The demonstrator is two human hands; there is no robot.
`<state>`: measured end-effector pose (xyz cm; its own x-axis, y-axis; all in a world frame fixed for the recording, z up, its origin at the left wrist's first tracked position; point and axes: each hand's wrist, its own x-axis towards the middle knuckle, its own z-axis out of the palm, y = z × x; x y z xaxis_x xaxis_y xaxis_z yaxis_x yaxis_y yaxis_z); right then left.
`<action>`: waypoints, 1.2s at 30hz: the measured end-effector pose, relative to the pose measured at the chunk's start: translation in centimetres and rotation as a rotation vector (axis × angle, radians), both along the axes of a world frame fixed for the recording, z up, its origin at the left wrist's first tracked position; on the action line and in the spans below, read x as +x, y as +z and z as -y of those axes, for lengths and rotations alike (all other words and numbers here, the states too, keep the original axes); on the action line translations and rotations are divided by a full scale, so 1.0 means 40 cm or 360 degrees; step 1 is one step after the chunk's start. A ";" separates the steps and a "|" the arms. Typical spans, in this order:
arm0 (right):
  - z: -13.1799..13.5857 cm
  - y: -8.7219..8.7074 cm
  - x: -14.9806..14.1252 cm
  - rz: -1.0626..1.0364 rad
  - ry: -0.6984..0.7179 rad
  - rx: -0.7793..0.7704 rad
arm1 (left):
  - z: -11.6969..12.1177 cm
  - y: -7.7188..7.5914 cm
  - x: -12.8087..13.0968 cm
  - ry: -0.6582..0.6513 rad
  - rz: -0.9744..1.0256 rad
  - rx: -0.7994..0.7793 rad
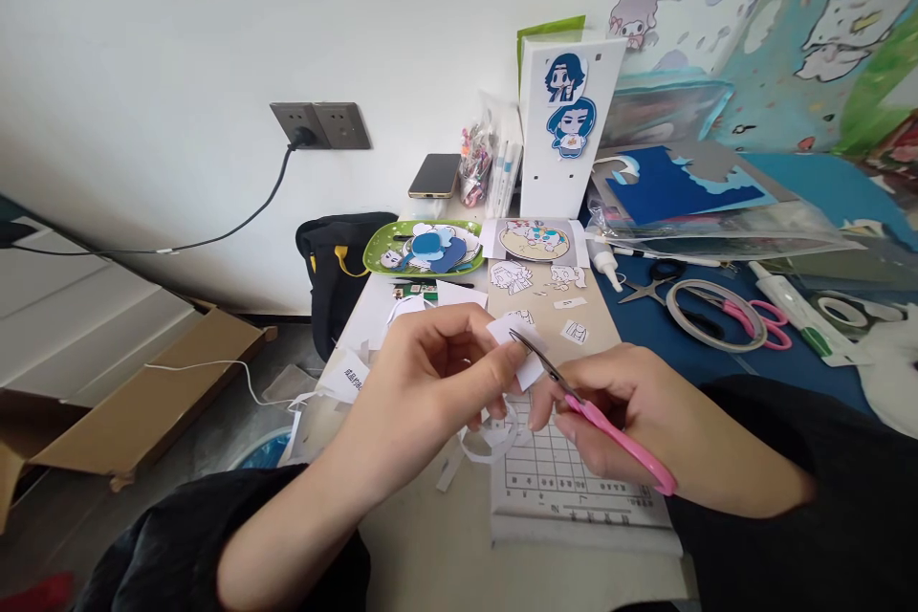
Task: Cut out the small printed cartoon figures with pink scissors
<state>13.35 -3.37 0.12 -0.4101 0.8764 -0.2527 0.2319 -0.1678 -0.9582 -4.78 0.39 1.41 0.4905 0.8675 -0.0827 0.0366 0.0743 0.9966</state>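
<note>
My left hand [423, 382] pinches a small white paper piece [522, 356] between thumb and fingers, above the near part of the desk. My right hand [631, 421] grips small pink-handled scissors [595, 416]; their blades point up-left and meet the paper piece. A curled white paper strip [491, 440] hangs below the piece. Under both hands lies a printed grid sheet [574, 488]. Both forearms wear black sleeves.
A green plate [377, 253] with blue cut-outs, printed cartoon stickers [535, 239], a glue bottle [606, 266], other scissors [760, 317] and a tape roll [710, 311] lie further back. A white stand [566, 129] with blue-haired figures, a phone [434, 175], a cardboard box [136, 402] left.
</note>
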 end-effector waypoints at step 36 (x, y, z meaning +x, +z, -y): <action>-0.007 -0.003 0.011 -0.0014 0.0098 0.0002 | -0.002 -0.004 0.002 0.0030 0.0001 -0.0049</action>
